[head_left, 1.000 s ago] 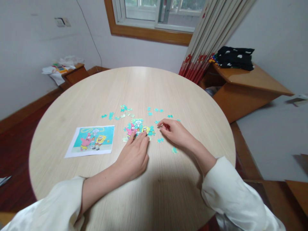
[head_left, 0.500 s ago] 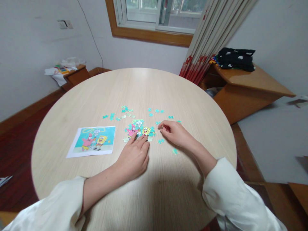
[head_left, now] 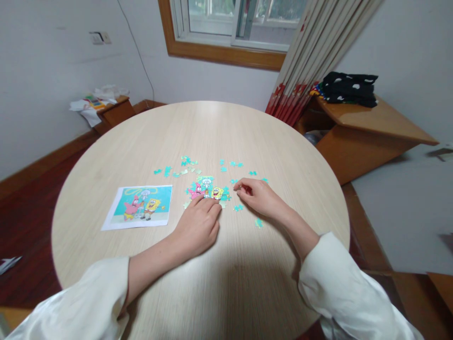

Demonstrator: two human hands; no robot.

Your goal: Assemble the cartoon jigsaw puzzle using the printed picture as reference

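A partly joined jigsaw puzzle (head_left: 206,185) with a pink starfish, a grey-blue figure and a yellow sponge figure lies mid-table. My left hand (head_left: 199,218) rests flat with its fingers on the puzzle's near edge, covering its lower part. Just right of the puzzle, my right hand (head_left: 260,196) is curled, thumb and forefinger drawn close together; whether a piece is between them is too small to see. Near that hand lie loose pieces, among them a teal puzzle piece (head_left: 239,208) and a teal and yellow-green puzzle piece (head_left: 259,223).
Left of the puzzle lies a printed reference picture (head_left: 139,205) of the same characters. Several loose puzzle pieces (head_left: 187,161) are scattered behind the puzzle on the round wooden table (head_left: 212,127). A wooden cabinet (head_left: 378,118) with black cloth stands beyond the right edge.
The left hand's fingers have drawn slightly back towards me and lie lower on the puzzle. The right hand keeps its pose. The whole view has shifted a little.
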